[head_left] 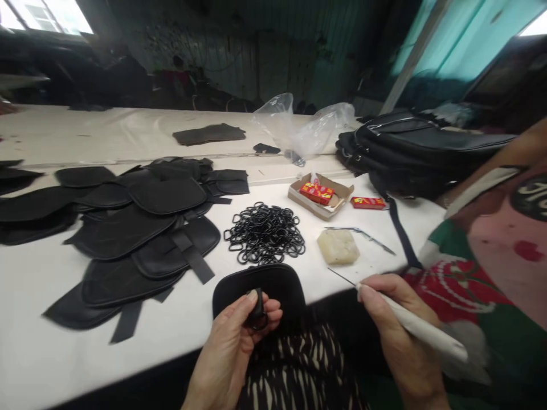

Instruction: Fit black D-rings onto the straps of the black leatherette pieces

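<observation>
My left hand [241, 336] is closed around a short black strap [257, 307], and a dark ring shows at the strap's lower end. Behind those fingers lies a rounded black flap [280, 282] at the table's front edge; whether the strap is joined to it I cannot tell. In my right hand [397, 319] is an awl [419, 329] with a thick white handle, its thin needle pointing up and left. Just beyond the flap is a heap of black D-rings [267, 230]. A yellowish block of wax [337, 247] sits near the awl's tip.
Black flaps with straps [166, 196] are piled at left. A small cardboard box [314, 209] holds red packets, with another red packet [368, 203] beside it. Metal tweezers [363, 233] lie behind the wax. Black bags [419, 148] and a person in a printed apron [499, 245] are at right.
</observation>
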Tool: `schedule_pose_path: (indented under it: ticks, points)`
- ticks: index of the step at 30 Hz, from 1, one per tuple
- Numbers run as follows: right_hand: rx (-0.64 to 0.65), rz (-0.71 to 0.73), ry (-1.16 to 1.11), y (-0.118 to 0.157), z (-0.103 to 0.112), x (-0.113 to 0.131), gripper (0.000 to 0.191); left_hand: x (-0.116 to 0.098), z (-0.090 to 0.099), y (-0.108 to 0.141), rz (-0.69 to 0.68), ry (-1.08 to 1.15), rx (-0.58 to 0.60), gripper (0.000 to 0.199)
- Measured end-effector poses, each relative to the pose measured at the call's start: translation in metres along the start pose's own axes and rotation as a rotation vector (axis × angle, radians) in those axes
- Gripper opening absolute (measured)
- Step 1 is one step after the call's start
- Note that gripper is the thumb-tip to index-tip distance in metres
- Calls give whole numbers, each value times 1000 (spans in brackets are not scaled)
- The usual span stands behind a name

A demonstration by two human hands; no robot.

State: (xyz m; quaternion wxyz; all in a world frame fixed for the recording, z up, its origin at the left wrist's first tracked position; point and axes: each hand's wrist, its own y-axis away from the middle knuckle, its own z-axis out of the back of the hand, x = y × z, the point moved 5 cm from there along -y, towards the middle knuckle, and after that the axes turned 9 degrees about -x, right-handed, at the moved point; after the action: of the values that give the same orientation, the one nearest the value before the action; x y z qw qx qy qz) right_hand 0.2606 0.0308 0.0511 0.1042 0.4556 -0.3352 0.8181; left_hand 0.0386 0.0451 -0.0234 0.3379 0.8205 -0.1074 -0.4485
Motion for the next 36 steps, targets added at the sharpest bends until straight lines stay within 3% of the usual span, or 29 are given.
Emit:
schedule_pose_path:
  ticks: [6,14,30,36]
  points:
    - [-57,-28,89,-13,5,-12,25,-6,-11,-2,19,-42,-74,14]
    - [-76,-46,87,-33,-11,-27,23,-12,-14,2,45,-87,-213,16]
    - [-11,-8,104,-45,-34,-34,19,-12,-11,-1,100,-62,-213,20]
    - [-48,-46,96,-43,-27,-37,20,-12,-10,-1,109,-54,-156,21]
